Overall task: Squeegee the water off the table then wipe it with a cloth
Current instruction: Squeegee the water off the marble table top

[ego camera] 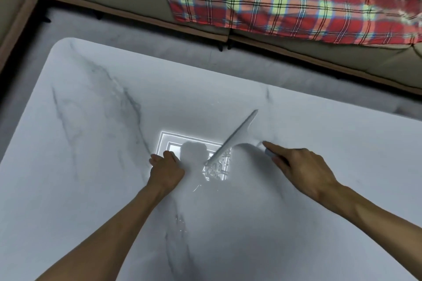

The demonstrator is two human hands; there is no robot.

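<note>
Squeegee [230, 141] diagonal — near-left to far-right; right hand [303, 166] fingers clamped on it; left hand [166, 170] fingers curled

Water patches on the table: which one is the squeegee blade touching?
The patch in the bright reflection, at the squeegee blade's lower end. The other patch lies nearer the person, clear of the blade.

White marble-look table [91, 121] with grey veins, rounded corner way out past the left hand [166, 166]. Between the left hand and the right hand [303, 164] there's a patch of beaded water [215, 170], with the squeegee [233, 139] blade sitting on the tabletop right at its edge. A smaller wet streak [180, 221] sits closer in, between the forearms.
</note>
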